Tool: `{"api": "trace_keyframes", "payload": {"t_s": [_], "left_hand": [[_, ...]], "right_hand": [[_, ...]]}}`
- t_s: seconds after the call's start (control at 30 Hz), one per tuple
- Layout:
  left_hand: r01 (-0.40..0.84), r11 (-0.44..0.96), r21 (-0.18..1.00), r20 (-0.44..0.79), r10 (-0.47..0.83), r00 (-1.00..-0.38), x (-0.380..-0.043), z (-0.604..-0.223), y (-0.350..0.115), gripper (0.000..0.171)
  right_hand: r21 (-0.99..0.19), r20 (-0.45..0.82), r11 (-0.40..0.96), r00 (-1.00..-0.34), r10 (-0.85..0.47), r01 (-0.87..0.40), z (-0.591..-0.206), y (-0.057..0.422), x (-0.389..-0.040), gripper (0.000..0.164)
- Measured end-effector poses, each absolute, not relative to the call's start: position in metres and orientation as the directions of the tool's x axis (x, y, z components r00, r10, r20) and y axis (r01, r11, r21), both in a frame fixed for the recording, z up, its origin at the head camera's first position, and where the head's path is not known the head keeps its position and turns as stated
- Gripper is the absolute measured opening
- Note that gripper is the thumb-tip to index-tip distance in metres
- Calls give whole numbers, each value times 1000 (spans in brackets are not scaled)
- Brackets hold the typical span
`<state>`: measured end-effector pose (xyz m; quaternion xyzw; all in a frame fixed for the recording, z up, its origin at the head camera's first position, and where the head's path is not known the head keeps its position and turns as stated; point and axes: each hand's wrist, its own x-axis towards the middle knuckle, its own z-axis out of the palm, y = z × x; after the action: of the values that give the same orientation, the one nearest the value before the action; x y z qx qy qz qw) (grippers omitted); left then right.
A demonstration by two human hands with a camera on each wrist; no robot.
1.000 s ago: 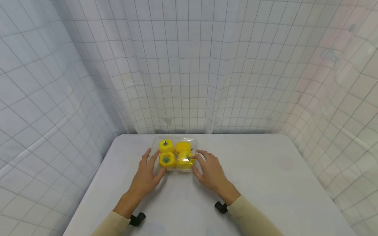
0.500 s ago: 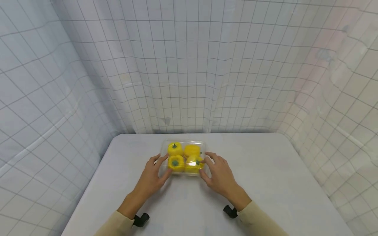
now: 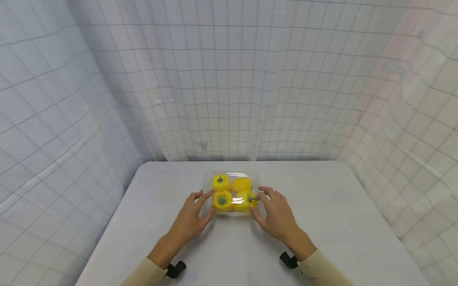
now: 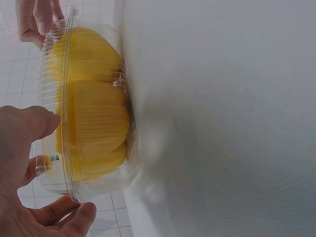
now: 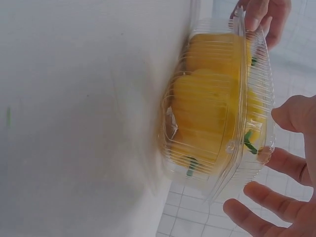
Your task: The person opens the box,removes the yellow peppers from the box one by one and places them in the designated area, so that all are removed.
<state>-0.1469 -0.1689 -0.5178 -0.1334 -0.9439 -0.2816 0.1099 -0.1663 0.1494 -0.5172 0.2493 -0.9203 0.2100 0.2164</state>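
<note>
A clear plastic clamshell box [image 3: 232, 214] with its lid down lies on the white table, holding several yellow bell peppers [image 3: 222, 201] with green stems. My left hand [image 3: 189, 218] holds the box's left end, thumb at the front and fingers around the side; in the left wrist view its fingertips [image 4: 85, 217] curl at the rim. At the other end, my right hand [image 3: 277, 214] holds the lid between thumb and index finger. Its other fingers [image 5: 271, 195] spread past the corner in the right wrist view. The box appears flat on the table.
The white table [image 3: 343, 210] extends to both sides of the box. White grid-patterned curtains [image 3: 229, 79] stand behind the table and at its left and right. A black wrist camera mount [image 3: 176, 269] sits by each sleeve cuff.
Both hands and the box have moved together to the right and slightly nearer to me across the table. The grasp looks the same.
</note>
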Motion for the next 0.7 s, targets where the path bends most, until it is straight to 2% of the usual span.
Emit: {"api": "trace_keyframes", "payload": {"t_s": [0.7], "left_hand": [[352, 777, 522, 245, 259, -934, -134, -516, -150, 73]], "right_hand": [[-270, 523, 814, -788, -325, -514, -516, 182, -155, 32]]}}
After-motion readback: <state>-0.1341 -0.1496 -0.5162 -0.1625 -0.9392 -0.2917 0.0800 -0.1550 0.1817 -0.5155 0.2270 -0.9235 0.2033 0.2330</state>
